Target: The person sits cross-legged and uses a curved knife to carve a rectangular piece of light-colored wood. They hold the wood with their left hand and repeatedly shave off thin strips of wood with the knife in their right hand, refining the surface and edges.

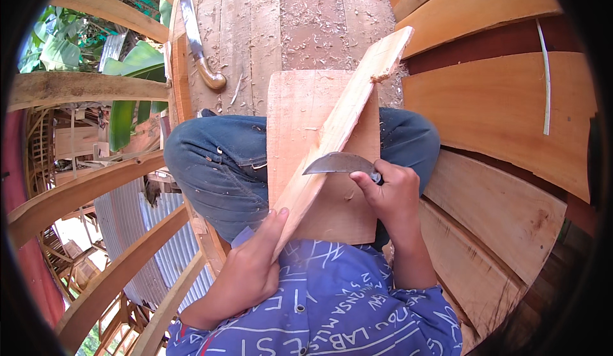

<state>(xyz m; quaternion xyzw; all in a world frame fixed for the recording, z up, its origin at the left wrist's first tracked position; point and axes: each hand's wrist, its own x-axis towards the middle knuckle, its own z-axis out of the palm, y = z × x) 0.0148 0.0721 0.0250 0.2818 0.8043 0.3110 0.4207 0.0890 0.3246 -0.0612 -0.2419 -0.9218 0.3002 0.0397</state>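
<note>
A long pale strip of wood slants across a wide flat board resting on my lap. My left hand grips the strip's near end, thumb and fingers closed round it. In my right hand is a knife with a short curved blade, its handle mostly hidden in my fist. The blade lies across the strip near its middle, pointing left. Close to the strip's far end, a notch is cut in its right edge.
A machete with a wooden handle lies on the plank floor at the far left. Wood shavings litter the planks. Slatted rails stand along my left, and a plank wall rises on my right.
</note>
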